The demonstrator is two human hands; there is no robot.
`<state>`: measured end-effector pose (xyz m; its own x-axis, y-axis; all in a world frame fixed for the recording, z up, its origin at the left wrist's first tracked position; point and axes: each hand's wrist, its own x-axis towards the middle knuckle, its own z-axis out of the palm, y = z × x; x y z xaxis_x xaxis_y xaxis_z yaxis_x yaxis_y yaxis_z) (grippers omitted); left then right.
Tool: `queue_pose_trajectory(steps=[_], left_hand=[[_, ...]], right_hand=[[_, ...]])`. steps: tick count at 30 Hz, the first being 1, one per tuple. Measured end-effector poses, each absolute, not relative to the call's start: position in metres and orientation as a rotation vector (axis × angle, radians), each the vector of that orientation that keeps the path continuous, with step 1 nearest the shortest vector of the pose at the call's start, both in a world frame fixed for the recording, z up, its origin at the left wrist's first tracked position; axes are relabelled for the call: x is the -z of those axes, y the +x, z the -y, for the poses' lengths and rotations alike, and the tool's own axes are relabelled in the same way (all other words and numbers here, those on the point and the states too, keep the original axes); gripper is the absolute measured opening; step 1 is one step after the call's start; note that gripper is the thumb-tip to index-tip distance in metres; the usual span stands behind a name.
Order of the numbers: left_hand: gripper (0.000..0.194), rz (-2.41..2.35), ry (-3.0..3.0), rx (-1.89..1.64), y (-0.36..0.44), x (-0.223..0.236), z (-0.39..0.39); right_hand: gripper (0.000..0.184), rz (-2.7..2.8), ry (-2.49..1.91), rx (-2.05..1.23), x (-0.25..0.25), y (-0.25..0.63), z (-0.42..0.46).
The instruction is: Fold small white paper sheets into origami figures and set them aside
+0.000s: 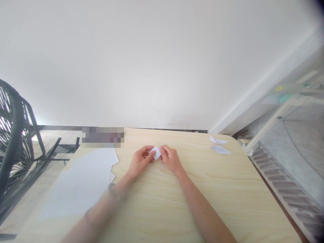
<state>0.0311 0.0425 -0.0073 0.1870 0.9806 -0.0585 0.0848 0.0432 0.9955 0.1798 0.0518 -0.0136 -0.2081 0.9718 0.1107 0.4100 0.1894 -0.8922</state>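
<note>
A small piece of folded white paper (156, 153) is held between both hands, over the middle of the wooden table (157, 202). My left hand (141, 160) pinches its left side, with the thumb lying on the front face. On the other side, my right hand (171, 158) grips the right edge between thumb and curled fingers. The fingers hide part of the paper, so its full shape does not show. Two folded white paper pieces, one (220, 150) nearer and one (218, 139) farther, lie apart from my hands at the table's right.
White paper sheets (81, 182) lie at the table's left, partly under my left forearm. Behind them is a blurred-out item (102, 137). A black woven chair (15, 135) stands left of the table, a white wall (162, 67) behind it, and a pale metal frame (268, 126) to the right.
</note>
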Motion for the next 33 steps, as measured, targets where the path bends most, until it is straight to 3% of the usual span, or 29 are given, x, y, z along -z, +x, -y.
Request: queue_pose_trajectory(steps=[33], left_hand=[[0.036, -0.979, 1.517, -1.067, 0.023, 0.014, -0.036]], right_hand=[[0.031, 1.884, -1.207, -0.563, 0.023, 0.172, -0.040]])
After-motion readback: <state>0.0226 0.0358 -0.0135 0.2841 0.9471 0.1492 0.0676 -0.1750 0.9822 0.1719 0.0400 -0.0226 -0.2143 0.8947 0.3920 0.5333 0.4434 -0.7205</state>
